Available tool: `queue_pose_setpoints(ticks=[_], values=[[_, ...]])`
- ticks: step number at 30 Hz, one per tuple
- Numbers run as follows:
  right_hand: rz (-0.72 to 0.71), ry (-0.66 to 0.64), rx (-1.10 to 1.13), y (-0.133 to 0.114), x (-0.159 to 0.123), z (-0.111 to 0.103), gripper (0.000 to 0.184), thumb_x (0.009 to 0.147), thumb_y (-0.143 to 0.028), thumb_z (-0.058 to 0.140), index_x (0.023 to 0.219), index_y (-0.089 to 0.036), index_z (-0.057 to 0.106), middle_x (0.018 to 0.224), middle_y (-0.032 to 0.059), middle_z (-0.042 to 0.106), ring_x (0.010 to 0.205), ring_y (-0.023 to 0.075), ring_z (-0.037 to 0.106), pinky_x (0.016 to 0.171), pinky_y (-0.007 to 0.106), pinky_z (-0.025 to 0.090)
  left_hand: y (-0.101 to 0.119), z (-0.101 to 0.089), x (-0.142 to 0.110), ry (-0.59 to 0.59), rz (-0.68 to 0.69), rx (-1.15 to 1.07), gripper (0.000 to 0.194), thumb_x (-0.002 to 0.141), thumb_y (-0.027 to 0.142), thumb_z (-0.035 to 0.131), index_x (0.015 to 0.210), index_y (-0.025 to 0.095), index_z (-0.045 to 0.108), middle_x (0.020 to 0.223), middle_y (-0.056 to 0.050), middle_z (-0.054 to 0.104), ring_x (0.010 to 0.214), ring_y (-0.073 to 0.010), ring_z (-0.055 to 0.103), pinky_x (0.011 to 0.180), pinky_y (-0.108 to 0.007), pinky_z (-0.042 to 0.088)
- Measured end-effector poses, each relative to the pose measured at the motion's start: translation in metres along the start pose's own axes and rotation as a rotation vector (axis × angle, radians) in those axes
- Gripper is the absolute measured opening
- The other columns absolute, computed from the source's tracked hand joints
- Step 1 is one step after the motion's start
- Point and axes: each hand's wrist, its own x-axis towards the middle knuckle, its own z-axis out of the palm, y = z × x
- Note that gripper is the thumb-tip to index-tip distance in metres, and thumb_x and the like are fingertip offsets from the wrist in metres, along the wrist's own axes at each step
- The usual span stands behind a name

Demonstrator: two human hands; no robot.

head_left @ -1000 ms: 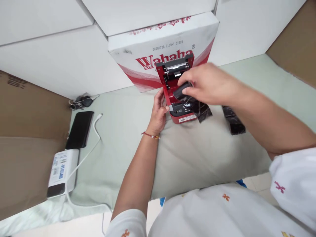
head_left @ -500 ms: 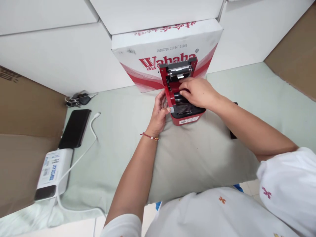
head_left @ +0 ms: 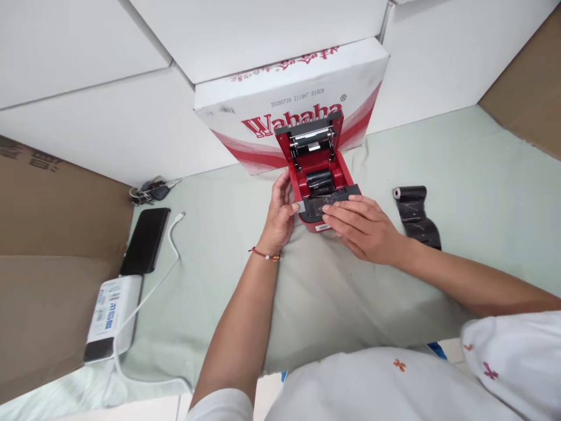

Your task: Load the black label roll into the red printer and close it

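Note:
A small red and black label printer [head_left: 312,159] stands on the green cloth with its lid raised. Inside it sits a black roll [head_left: 319,180], and a glossy black strip [head_left: 314,206] from it lies over the front edge. My left hand [head_left: 280,209] grips the printer's left side, its thumb on a grey tab at the front corner. My right hand [head_left: 367,229] lies with fingers outstretched on the strip and the printer's front right edge. To the right of the printer, a loose black roll [head_left: 412,202] lies partly unrolled, its tail near my right forearm.
A white and red Wahaha carton [head_left: 280,108] stands right behind the printer, against stacked white boxes [head_left: 272,35]. On the left are keys [head_left: 153,190], a black phone [head_left: 145,241], a white power bank [head_left: 113,316] and a white cable [head_left: 149,295]. Brown cardboard [head_left: 61,280] borders the left.
My right hand has come out of the printer's inside towards me, onto the strip at its front. My left hand keeps its hold. The loose roll now shows more fully.

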Motion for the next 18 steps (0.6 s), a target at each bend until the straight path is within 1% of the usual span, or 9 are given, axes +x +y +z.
queue_pose_setpoints(ticks=[2, 4, 8, 10, 11, 14, 16, 18], values=[[0.009, 0.044, -0.032, 0.001, -0.005, 0.007, 0.05, 0.103, -0.012, 0.056, 0.148, -0.031, 0.062, 0.143, 0.0037, 0.075, 0.13, 0.0214, 0.068, 0.117, 0.048, 0.053, 0.003, 0.0, -0.002, 0.007, -0.01, 0.012, 0.077, 0.077, 0.058, 0.088, 0.145, 0.036, 0.06, 0.163, -0.006, 0.053, 0.16, -0.0318, 0.04, 0.134, -0.049, 0.03], [0.001, 0.075, -0.058, 0.002, -0.005, 0.011, 0.045, 0.104, -0.012, 0.054, 0.143, -0.031, 0.065, 0.14, 0.0018, 0.076, 0.129, 0.0195, 0.069, 0.115, 0.046, 0.055, 0.007, 0.001, -0.004, 0.029, -0.018, 0.032, 0.074, 0.078, 0.058, 0.087, 0.144, 0.035, 0.062, 0.162, -0.006, 0.055, 0.159, -0.0315, 0.042, 0.134, -0.049, 0.031], [-0.004, 0.146, -0.022, 0.001, -0.003, 0.013, 0.037, 0.105, -0.013, 0.058, 0.136, -0.029, 0.069, 0.135, 0.003, 0.078, 0.127, 0.0182, 0.069, 0.115, 0.044, 0.056, 0.023, 0.0, 0.0, 0.084, -0.03, 0.106, 0.075, 0.075, 0.058, 0.088, 0.142, 0.034, 0.064, 0.16, -0.007, 0.057, 0.156, -0.0323, 0.046, 0.132, -0.049, 0.035], [0.009, 0.149, 0.005, 0.001, -0.004, 0.013, 0.038, 0.104, -0.013, 0.061, 0.138, -0.028, 0.068, 0.135, 0.0032, 0.078, 0.127, 0.018, 0.069, 0.117, 0.044, 0.056, 0.034, -0.002, 0.01, 0.107, -0.026, 0.15, 0.074, 0.076, 0.057, 0.088, 0.142, 0.036, 0.062, 0.162, -0.006, 0.056, 0.158, -0.0322, 0.045, 0.13, -0.049, 0.038], [0.014, 0.143, 0.012, 0.001, -0.005, 0.014, 0.039, 0.103, -0.013, 0.062, 0.138, -0.029, 0.068, 0.136, 0.0027, 0.078, 0.127, 0.0176, 0.07, 0.118, 0.043, 0.055, 0.04, -0.003, 0.018, 0.125, -0.02, 0.173, 0.07, 0.078, 0.056, 0.086, 0.142, 0.037, 0.062, 0.164, -0.005, 0.055, 0.159, -0.0315, 0.043, 0.129, -0.049, 0.04], [0.02, 0.139, 0.024, 0.001, -0.007, 0.016, 0.04, 0.103, -0.012, 0.062, 0.139, -0.029, 0.067, 0.138, 0.0015, 0.077, 0.129, 0.017, 0.07, 0.119, 0.042, 0.055, 0.059, -0.004, 0.047, 0.191, 0.017, 0.245, 0.048, 0.091, 0.054, 0.075, 0.136, 0.041, 0.064, 0.164, 0.002, 0.054, 0.161, -0.0271, 0.04, 0.125, -0.046, 0.045], [0.02, 0.142, 0.038, 0.001, -0.008, 0.017, 0.042, 0.103, -0.011, 0.062, 0.141, -0.029, 0.067, 0.139, 0.0017, 0.077, 0.13, 0.0172, 0.069, 0.12, 0.042, 0.054, 0.071, 0.0, 0.064, 0.176, 0.022, 0.283, 0.037, 0.098, 0.053, 0.067, 0.133, 0.041, 0.066, 0.157, 0.004, 0.059, 0.155, -0.0252, 0.046, 0.126, -0.046, 0.044], [0.02, 0.144, 0.043, 0.001, -0.008, 0.016, 0.042, 0.103, -0.01, 0.06, 0.141, -0.028, 0.067, 0.139, 0.0022, 0.077, 0.13, 0.0174, 0.069, 0.12, 0.042, 0.054, 0.079, 0.007, 0.071, 0.152, 0.014, 0.335, 0.037, 0.1, 0.057, 0.063, 0.13, 0.038, 0.069, 0.151, 0.002, 0.063, 0.147, -0.0254, 0.053, 0.123, -0.046, 0.046]])
